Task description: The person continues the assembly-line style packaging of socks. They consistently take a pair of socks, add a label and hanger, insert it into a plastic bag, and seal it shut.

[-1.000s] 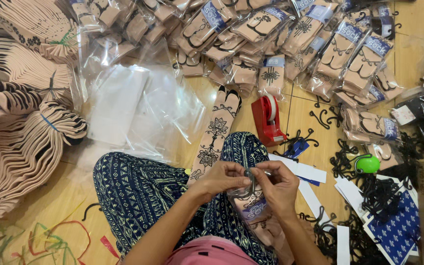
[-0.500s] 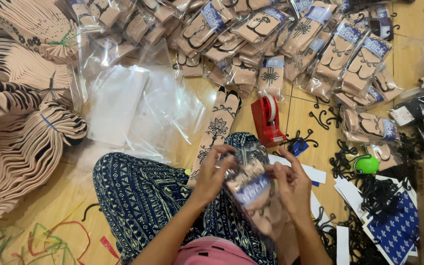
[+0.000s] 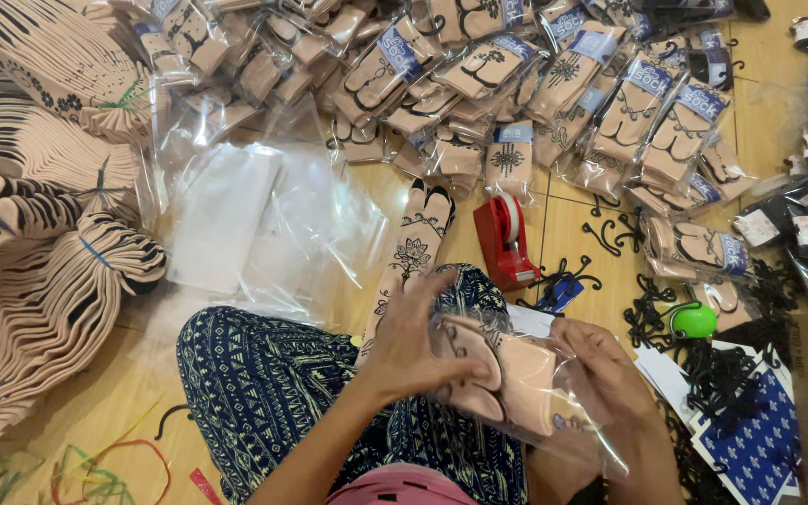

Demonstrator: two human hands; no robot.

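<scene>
Far left of the fingers: stacks of beige printed socks (image 3: 39, 309) bundled on the wooden floor (image 3: 95, 402). Nearer, up and left of the fingers: a heap of empty clear bags (image 3: 264, 224). Left hand (image 3: 413, 341): fingers curled closed over the left end of a clear packet holding beige socks (image 3: 516, 383), above the patterned trouser leg (image 3: 273, 393). Just beyond the fingers: a loose printed sock (image 3: 418, 238) and a red tape dispenser (image 3: 505, 241). Right hand (image 3: 605, 369): fingers closed on the packet's right side, partly behind the plastic. Right of it: a green ball (image 3: 694, 321) among black hooks (image 3: 731, 374).
</scene>
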